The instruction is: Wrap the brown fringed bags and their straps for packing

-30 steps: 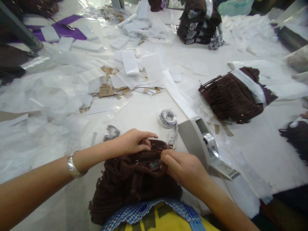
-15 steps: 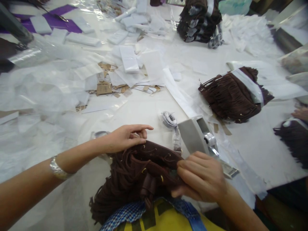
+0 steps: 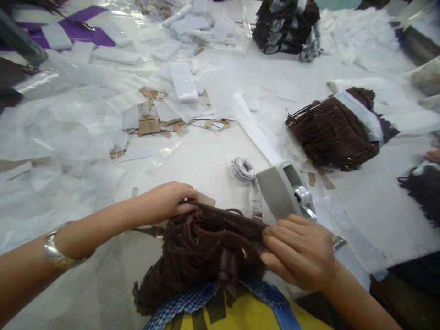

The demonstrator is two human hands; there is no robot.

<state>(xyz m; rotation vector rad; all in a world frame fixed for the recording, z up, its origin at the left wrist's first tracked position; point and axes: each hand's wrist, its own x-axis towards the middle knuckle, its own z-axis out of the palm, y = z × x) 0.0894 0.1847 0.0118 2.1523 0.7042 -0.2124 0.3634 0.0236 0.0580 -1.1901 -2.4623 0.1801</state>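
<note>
A dark brown fringed bag [image 3: 192,256] with gold-coloured eyelets and a tassel rests against my front at the table edge. Its mouth is stretched between my two hands. My left hand [image 3: 172,199] grips the far rim at the left, fingers bent over it. My right hand [image 3: 299,252] is wrapped round the right end of the rim. Beyond the bag lies a coiled strap [image 3: 243,169] wrapped in clear film. Close to my right hand stands a grey tape dispenser [image 3: 278,188]. The inside of the bag is mostly in shadow.
Another brown fringed bag [image 3: 340,128] with a white band lies at the right. A stack of dark fringed bags [image 3: 285,27] stands at the back. White packets [image 3: 184,82], brown tags [image 3: 148,124] and clear plastic bags [image 3: 62,123] cover the left. Part of another person's hand [image 3: 432,156] shows at the right edge.
My left hand has closed over the bag's rim, its forefinger no longer stretched out. The rim is pulled straighter, and my right hand has shifted slightly right.
</note>
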